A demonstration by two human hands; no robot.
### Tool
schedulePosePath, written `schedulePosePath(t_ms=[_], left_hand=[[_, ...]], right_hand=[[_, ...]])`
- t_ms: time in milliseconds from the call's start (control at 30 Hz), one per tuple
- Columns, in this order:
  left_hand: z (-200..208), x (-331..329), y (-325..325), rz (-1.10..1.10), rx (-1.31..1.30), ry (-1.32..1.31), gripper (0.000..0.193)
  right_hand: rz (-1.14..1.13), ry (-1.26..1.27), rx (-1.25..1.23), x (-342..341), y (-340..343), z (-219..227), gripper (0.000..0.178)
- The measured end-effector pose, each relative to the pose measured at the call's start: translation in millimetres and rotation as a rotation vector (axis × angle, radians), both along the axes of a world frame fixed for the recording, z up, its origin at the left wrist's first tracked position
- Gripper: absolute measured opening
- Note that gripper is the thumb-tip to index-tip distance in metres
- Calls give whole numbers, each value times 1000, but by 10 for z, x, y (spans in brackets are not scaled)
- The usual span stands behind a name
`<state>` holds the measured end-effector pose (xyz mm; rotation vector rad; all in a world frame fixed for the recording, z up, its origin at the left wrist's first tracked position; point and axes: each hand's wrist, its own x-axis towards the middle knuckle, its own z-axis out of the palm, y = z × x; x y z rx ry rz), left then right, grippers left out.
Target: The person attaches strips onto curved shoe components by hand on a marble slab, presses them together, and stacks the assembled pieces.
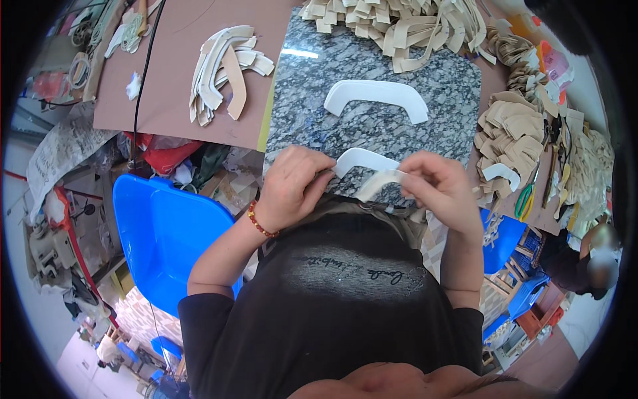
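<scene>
At six o'clock on the granite slab [372, 100], in the head view, we hold a curved white strip [369, 174] between both hands, just above the slab's near edge. Our left hand [292, 189] has its fingers clenched on the strip's nine o'clock end; our right hand [442, 186] pinches the three o'clock end, thumb against fingertips, where the strip bends down into a pale fold. To do this well, we judge that both pinches should stay close to the fold, so the curve bends evenly and does not crease off line, and that the strip should stay low over the slab for a firm rest.

At twelve o'clock from our hands a second white strip [377, 96] lies flat on the slab, well apart from the held one. Beyond it a heap of beige pieces [399, 26] spills over the slab's far edge. At ten o'clock a fan of cream pieces [226, 70] lies on the brown table [173, 93]. At three o'clock sit tan stacks [512, 130] and green scissors [525, 198]. A blue bin [166, 233] stands at eight o'clock.
</scene>
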<state>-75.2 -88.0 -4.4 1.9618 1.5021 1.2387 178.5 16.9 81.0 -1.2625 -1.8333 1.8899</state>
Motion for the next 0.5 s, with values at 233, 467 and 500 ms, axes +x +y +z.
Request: schedulePosePath(t_ms=[233,467,500], left_hand=[[-173,58,-224,113,7,-110,27],[-273,38,-255,132,79,-133,31],[-276,38,-249,130,87,-135,31]], right_hand=[[22,-144,-16,-363,-48,-551,14],[-28,-213,75,-439,-81,-559,16],[-44,-217,59,-446,-85,-554,16]])
